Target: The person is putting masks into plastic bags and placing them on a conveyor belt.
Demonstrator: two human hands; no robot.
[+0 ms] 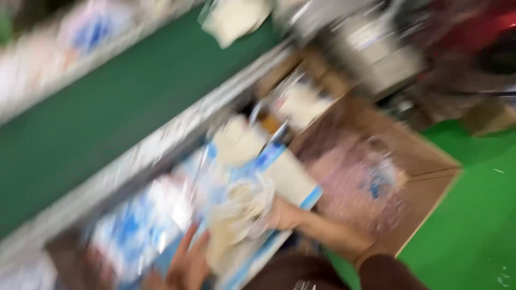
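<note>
Frame heavily motion-blurred. Right hand (284, 215) closed on edge of flat white box with blue trim (290, 182), near clear plastic bag of pale cream contents (242, 207) lying on that box. Left hand (188, 263) low in view, fingers spread open, touching lower end of same bag (actual grip cannot be told). Box and bag sit above blue-and-white packages (134, 225), just beside long green conveyor belt (107, 107). Open brown cardboard carton (424, 166) to right, crumpled clear plastic wrap (365, 182) inside. Green floor (473, 215) beyond.
</note>
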